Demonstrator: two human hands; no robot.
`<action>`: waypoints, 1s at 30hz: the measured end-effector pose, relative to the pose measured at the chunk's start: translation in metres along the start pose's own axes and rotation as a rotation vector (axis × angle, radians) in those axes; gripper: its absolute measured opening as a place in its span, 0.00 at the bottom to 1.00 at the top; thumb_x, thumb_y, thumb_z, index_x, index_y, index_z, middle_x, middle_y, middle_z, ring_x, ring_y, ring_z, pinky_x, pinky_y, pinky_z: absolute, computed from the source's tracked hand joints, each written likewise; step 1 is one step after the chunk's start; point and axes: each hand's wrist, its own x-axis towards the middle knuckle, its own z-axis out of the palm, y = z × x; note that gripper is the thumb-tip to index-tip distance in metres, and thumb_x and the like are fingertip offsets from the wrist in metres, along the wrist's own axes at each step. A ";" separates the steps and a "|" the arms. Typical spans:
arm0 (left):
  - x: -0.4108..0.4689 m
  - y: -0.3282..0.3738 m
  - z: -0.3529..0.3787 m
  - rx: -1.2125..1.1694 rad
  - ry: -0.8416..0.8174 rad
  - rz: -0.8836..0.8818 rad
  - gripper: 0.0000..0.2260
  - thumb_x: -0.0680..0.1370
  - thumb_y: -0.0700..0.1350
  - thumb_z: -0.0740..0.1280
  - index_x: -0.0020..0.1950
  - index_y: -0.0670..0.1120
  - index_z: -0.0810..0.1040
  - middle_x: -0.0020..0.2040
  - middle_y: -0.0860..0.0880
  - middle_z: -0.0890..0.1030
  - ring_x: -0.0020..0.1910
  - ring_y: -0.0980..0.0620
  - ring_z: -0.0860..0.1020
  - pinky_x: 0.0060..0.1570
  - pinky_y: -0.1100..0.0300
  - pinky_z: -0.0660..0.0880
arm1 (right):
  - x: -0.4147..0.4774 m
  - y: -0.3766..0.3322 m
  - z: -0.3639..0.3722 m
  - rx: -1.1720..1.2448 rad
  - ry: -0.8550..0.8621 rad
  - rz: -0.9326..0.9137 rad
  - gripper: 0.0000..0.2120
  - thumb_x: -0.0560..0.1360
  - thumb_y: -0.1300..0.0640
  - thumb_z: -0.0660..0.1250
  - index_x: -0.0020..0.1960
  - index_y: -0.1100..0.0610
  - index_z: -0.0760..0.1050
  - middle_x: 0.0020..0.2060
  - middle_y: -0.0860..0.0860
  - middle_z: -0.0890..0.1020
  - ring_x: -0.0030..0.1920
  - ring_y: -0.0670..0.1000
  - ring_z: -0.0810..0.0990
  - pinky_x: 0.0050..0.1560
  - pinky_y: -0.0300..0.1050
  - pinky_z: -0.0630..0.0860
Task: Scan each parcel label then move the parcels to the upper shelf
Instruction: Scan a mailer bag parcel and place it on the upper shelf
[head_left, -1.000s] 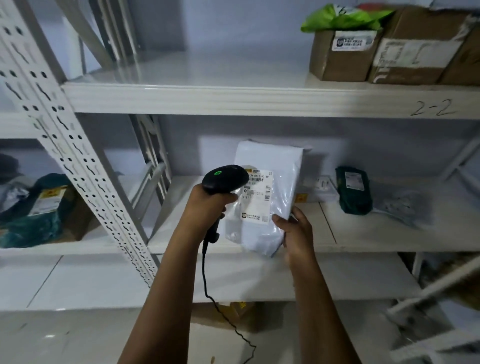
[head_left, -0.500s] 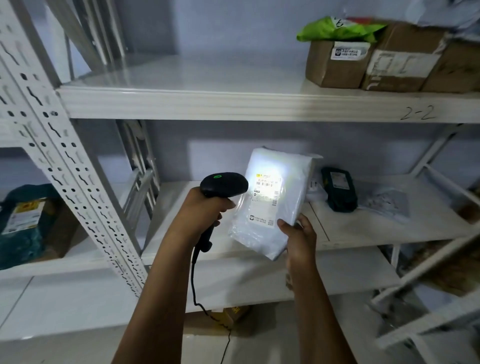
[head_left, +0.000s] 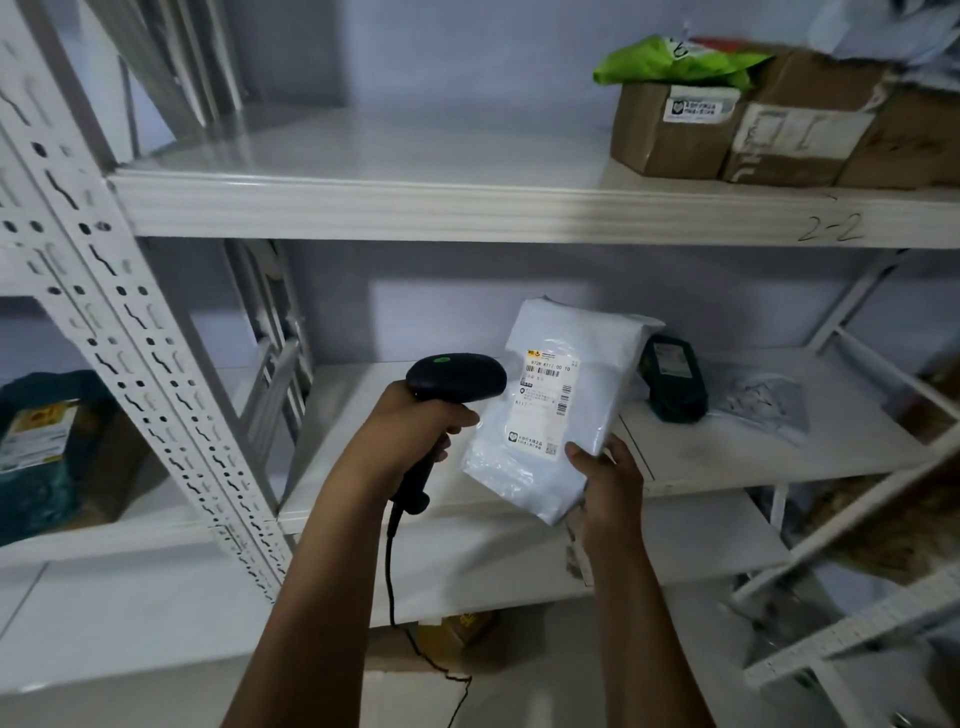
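Note:
My right hand (head_left: 608, 478) grips the lower right corner of a white plastic parcel (head_left: 597, 364) and holds it upright over the middle shelf (head_left: 779, 452), label facing me. The black barcode scanner (head_left: 454, 376) is in my left hand (head_left: 410, 431), fingers wrapped round its handle, its head just left of the label. A dark green parcel (head_left: 675, 379) and a grey plastic parcel (head_left: 761, 400) lie on the middle shelf to the right. The upper shelf (head_left: 415, 208) runs across above.
Brown cardboard boxes (head_left: 769, 130) with a green bag (head_left: 670, 60) on top fill the upper shelf's right end. A perforated white upright (head_left: 104, 312) stands at the left, with a teal parcel (head_left: 36, 447) beyond it. The scanner cable (head_left: 389, 571) hangs down.
The scanner's bright light that lit the label half a second ago is off. The parcel and both hands have stayed nearly in place while the view shifted slightly.

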 end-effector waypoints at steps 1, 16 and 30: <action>0.000 0.000 0.000 0.001 0.000 0.000 0.05 0.73 0.36 0.75 0.46 0.44 0.83 0.27 0.51 0.78 0.29 0.51 0.74 0.34 0.58 0.75 | 0.000 0.001 0.000 0.004 0.004 0.005 0.17 0.72 0.70 0.74 0.59 0.59 0.80 0.50 0.52 0.88 0.54 0.60 0.86 0.52 0.57 0.83; -0.010 0.003 0.007 -0.005 0.006 0.002 0.05 0.74 0.37 0.75 0.49 0.42 0.82 0.28 0.51 0.78 0.29 0.52 0.74 0.34 0.59 0.75 | -0.011 0.003 -0.016 0.041 -0.031 0.020 0.20 0.73 0.70 0.73 0.63 0.58 0.78 0.54 0.53 0.87 0.57 0.60 0.85 0.60 0.68 0.80; -0.024 0.006 0.019 0.663 -0.224 0.292 0.12 0.69 0.40 0.78 0.51 0.49 0.84 0.41 0.52 0.84 0.42 0.51 0.82 0.43 0.57 0.77 | -0.023 -0.009 -0.044 -0.009 0.045 -0.050 0.20 0.72 0.69 0.75 0.62 0.59 0.79 0.53 0.55 0.87 0.54 0.61 0.86 0.48 0.54 0.82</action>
